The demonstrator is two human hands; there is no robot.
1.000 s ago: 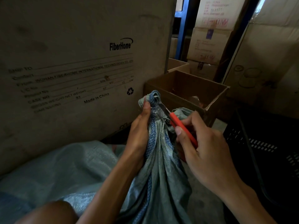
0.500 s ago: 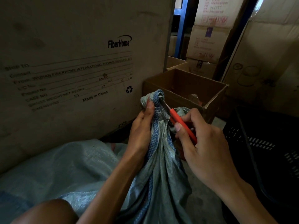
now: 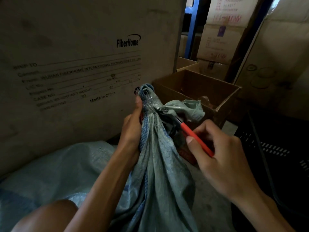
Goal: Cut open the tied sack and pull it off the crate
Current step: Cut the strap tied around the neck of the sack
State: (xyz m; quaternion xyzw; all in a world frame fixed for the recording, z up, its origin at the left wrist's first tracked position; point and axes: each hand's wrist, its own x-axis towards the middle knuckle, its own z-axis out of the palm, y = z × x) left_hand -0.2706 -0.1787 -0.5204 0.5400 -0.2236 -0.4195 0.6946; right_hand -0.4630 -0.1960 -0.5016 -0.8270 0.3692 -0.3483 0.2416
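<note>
A grey-blue woven sack (image 3: 160,181) rises in the middle, gathered into a tied neck (image 3: 149,97). My left hand (image 3: 132,128) grips that neck from the left, thumb up. My right hand (image 3: 220,158) holds a red-handled cutter (image 3: 195,138), its blade tip pushed into the sack just right of the knot. A loose flap of sack (image 3: 189,109) hangs to the right of the knot. A dark opening shows under the blade, with something reddish (image 3: 185,153) inside. The crate under the sack is hidden.
A large FiberHome carton (image 3: 83,64) stands close on the left. An open brown box (image 3: 200,91) sits behind the sack. A black slatted crate (image 3: 274,144) is on the right. Stacked cartons (image 3: 220,30) and a blue post (image 3: 194,27) fill the back. My knee (image 3: 46,215) is lower left.
The cutter has slid down and right from the knot, and a flap of the sack has come loose to the right, opening a gap. My left hand keeps its grip.
</note>
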